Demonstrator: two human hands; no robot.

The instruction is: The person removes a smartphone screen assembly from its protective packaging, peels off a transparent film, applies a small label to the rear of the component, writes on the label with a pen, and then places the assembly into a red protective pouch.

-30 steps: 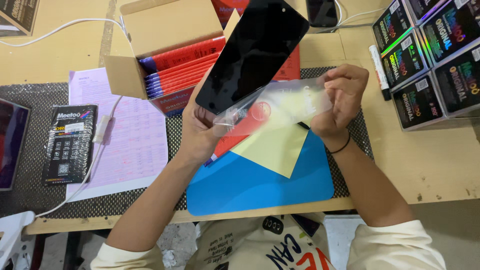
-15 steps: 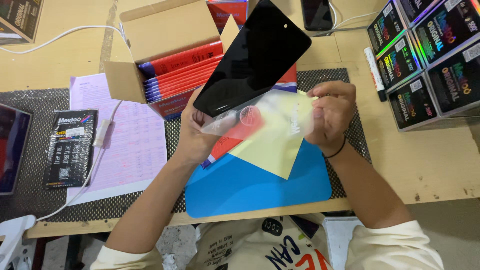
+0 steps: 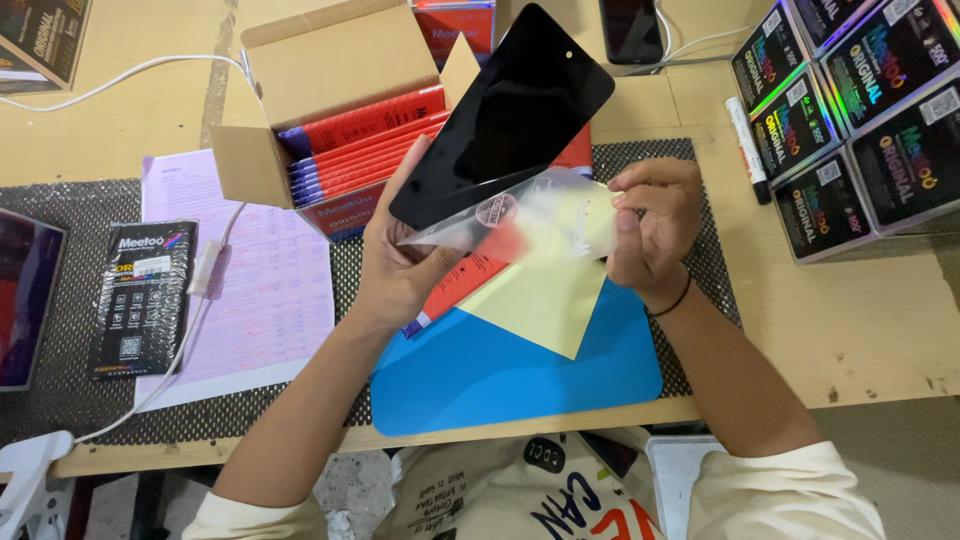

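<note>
Forearms reach up from the near edge of the table [image 3: 850,330], over a blue mat [image 3: 520,370] with a yellow sheet [image 3: 540,300] lying on its far part. Just beyond, the left hand [image 3: 400,265] has its fingers clenched around the lower end of a black phone screen panel [image 3: 505,115], which is raised off the table and tilted up toward the far right. A clear plastic film [image 3: 540,220] hangs from the panel's lower edge, and the right hand [image 3: 650,225] grasps the film's right end between thumb and fingertips; a thin black band sits on that wrist. Under the hands is a dark mesh mat [image 3: 700,260]. To the left lie a pale pink paper form [image 3: 270,290], a black flat packet [image 3: 140,295] and a white cable [image 3: 200,300]. Farther back stands an open cardboard box [image 3: 330,70] packed with red flat packages [image 3: 370,130]. At the far right, dark boxes with shiny rainbow edges [image 3: 870,110] stand in rows, with a white marker [image 3: 748,145] just beside them.
</note>
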